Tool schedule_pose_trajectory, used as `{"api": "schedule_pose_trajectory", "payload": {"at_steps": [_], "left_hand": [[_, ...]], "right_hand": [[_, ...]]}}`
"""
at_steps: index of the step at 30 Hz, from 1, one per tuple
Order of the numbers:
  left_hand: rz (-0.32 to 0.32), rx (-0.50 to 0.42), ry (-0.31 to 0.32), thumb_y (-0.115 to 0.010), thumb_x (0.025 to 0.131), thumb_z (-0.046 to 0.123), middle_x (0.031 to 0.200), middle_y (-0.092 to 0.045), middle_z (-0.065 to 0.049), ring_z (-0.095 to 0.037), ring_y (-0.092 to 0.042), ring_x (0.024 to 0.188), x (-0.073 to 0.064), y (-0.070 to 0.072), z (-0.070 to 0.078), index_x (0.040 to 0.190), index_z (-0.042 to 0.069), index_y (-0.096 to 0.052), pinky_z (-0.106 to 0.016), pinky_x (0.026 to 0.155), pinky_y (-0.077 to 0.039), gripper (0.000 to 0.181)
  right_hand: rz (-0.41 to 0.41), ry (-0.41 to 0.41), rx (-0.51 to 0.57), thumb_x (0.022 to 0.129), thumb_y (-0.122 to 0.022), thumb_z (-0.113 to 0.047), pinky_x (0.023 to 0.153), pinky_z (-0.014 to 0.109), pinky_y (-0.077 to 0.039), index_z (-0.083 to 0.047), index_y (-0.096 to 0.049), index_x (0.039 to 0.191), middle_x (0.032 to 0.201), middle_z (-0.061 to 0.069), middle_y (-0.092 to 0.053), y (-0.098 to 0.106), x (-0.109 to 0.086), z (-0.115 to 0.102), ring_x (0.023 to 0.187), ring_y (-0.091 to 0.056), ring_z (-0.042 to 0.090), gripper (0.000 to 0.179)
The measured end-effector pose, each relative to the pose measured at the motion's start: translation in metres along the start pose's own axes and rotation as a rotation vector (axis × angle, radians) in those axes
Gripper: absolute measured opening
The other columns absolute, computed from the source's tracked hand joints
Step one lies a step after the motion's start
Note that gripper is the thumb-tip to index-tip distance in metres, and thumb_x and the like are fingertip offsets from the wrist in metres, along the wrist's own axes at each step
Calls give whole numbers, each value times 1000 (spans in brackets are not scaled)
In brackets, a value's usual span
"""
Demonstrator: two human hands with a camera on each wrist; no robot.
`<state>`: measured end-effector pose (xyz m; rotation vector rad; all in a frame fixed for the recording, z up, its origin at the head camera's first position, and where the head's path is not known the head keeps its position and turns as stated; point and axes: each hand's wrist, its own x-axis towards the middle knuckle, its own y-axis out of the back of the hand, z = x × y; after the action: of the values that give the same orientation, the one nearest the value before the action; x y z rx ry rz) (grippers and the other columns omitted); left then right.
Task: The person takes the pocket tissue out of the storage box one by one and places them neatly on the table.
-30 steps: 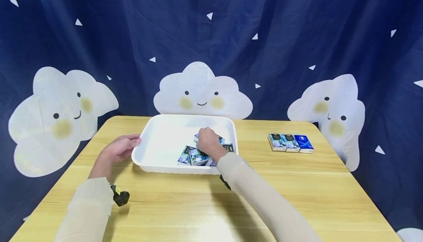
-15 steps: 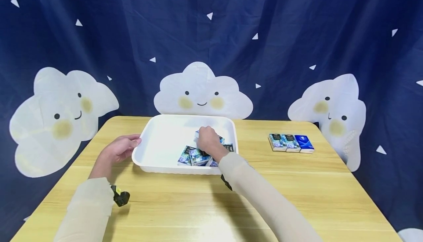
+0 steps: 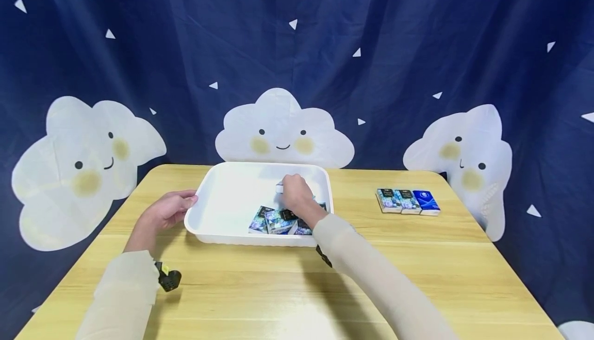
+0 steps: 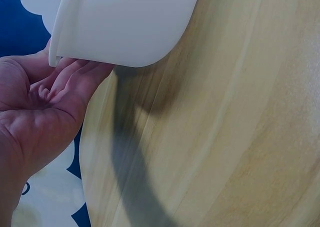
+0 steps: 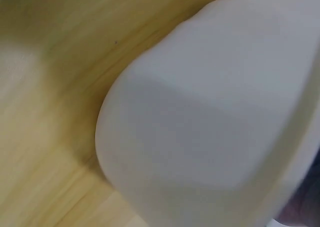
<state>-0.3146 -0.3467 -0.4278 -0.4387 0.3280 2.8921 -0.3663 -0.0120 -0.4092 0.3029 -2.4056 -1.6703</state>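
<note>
In the head view a white plastic tray (image 3: pixel 218 237) stands on the table with several small tissue packs (image 3: pixel 280 221) in its right front part, printed with blue flowers and black labels. My left hand (image 3: pixel 170 208) grips the tray's left rim, thumb at the edge. Seen from the left wrist, the fingers of that hand (image 4: pixel 55 89) reach under the tray (image 4: pixel 125 27). Inside the tray, my right hand (image 3: pixel 297 195) is curled round a tissue pack (image 3: pixel 279 188), whose pale end shows at its left side. The tray wall (image 5: pixel 190 117) hides most of this hand in the right wrist view.
Two flowered tissue packs (image 3: pixel 399 201) and a plain blue one (image 3: pixel 427 202) lie in a row at the right on the wooden table (image 3: pixel 241 288). A dark blue curtain (image 3: pixel 278 30) with white clouds hangs behind the table's far edge.
My right hand has moved slightly to the right and up with the tissue pack, showing more of the packs at the front. The left hand and the tray have stayed in place.
</note>
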Motion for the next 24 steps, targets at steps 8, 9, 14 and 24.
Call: {"api": "schedule_pose_trajectory", "payload": {"at_steps": [8, 9, 14, 24], "left_hand": [[7, 2, 20, -43, 110, 20, 155, -36, -27, 0, -63, 100, 1, 0, -1, 159, -5, -17, -22, 92, -57, 62], [8, 3, 20, -43, 110, 20, 155, -36, -27, 0, -63, 100, 1, 0, -1, 159, -5, -17, -22, 92, -57, 61], [6, 13, 16, -44, 110, 21, 155, -36, -27, -1, -62, 102, 1, 2, -2, 159, -5, -17, -22, 92, -57, 62], [10, -13, 1, -44, 110, 20, 145, -49, -20, -1, -63, 100, 0, 2, -2, 158, -7, -18, -22, 91, -57, 62]], "right_hand": [[35, 0, -20, 93, -60, 4, 62, 26, -53, -4, -75, 108, 99, 11, -74, 23, -5, 8, 74, -63, 16, 22], [36, 4, -17, 93, -60, 5, 63, 26, -53, -4, -75, 109, 101, 11, -74, 27, -6, 9, 75, -63, 16, 24], [63, 57, -32, 90, -60, 7, 71, 30, -57, -4, -74, 116, 110, 13, -75, 46, -14, 16, 87, -68, 19, 31], [114, 86, -16, 88, -57, 10, 70, 31, -55, -3, -65, 135, 130, 17, -68, 74, -25, 40, 92, -70, 25, 49]]}}
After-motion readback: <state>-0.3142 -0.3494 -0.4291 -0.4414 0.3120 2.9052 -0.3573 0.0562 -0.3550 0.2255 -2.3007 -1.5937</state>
